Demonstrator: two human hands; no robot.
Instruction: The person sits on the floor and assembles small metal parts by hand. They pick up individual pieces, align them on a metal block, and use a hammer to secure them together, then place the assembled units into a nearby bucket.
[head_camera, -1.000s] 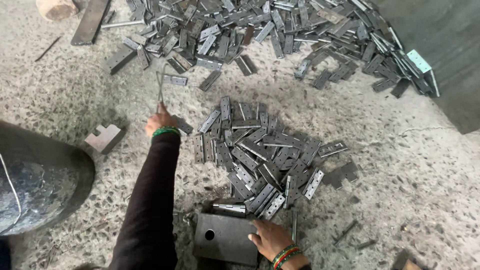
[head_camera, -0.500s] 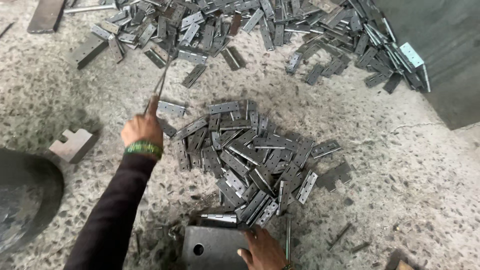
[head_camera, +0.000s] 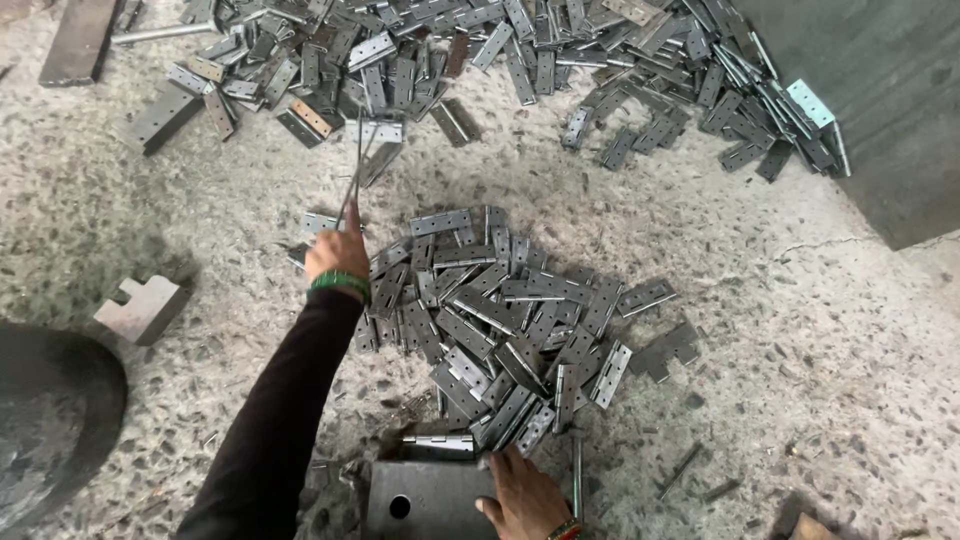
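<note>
My left hand (head_camera: 336, 252), in a black sleeve with a green bangle, is stretched out over the floor and grips thin metal rods (head_camera: 355, 165) that point toward the far pile of hinges (head_camera: 520, 60). Just to its right lies the near pile of grey metal hinges (head_camera: 500, 320). My right hand (head_camera: 522, 495) rests at the bottom edge, fingers spread on the right side of a dark steel block with a hole (head_camera: 425, 500). One hinge (head_camera: 438, 441) lies on the block's far edge.
A small notched metal block (head_camera: 143, 308) lies to the left. A dark rounded object (head_camera: 50, 420) fills the lower left. Flat steel bars (head_camera: 75, 40) lie at the top left. A grey wall (head_camera: 880, 110) stands at the right. A loose pin (head_camera: 577, 470) lies beside the block.
My left hand has reached farther forward with the rods, toward the far pile. My right hand stays at the steel block.
</note>
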